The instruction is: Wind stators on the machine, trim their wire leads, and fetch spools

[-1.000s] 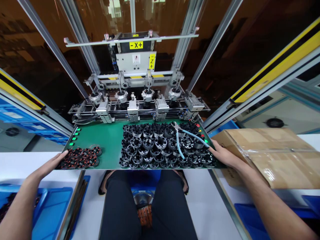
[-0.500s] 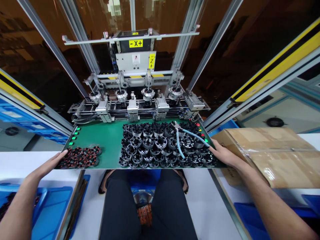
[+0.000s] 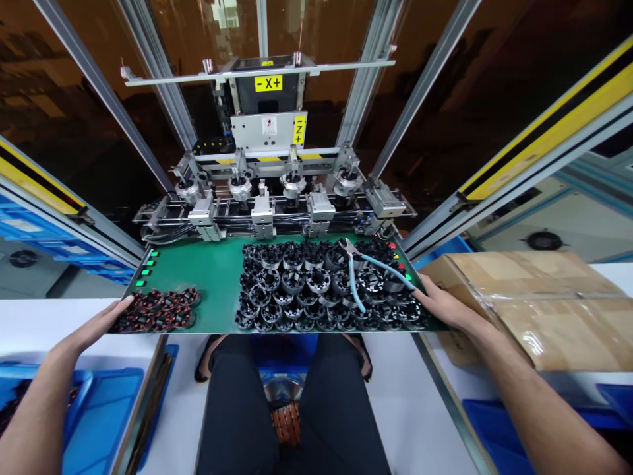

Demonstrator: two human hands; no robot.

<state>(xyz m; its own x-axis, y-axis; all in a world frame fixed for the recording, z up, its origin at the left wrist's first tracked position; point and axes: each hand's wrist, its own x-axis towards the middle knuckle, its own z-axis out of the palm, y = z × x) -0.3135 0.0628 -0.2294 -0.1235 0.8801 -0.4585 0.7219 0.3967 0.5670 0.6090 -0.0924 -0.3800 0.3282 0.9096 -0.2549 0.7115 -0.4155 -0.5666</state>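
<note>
My left hand (image 3: pixel 101 322) lies flat with fingers stretched out at the left front corner of the green work surface (image 3: pixel 217 277), beside a small batch of black parts wound with red wire (image 3: pixel 161 310). My right hand (image 3: pixel 442 305) rests open at the right front corner, fingertips touching the edge of a large heap of black ring-shaped parts (image 3: pixel 316 287). Blue-handled cutting pliers (image 3: pixel 363 270) lie on top of that heap, just left of my right hand. Neither hand holds anything.
Behind the green surface stands a machine with a row of several spindle heads (image 3: pixel 267 191) and a carriage marked X and Z (image 3: pixel 270 105). A taped cardboard box (image 3: pixel 534 303) sits at the right. Blue bins (image 3: pixel 99 415) lie low on the left. My legs show below.
The machine's carriage and spindle heads have shifted slightly; my view has tipped a little. Both hands stay where they were.
</note>
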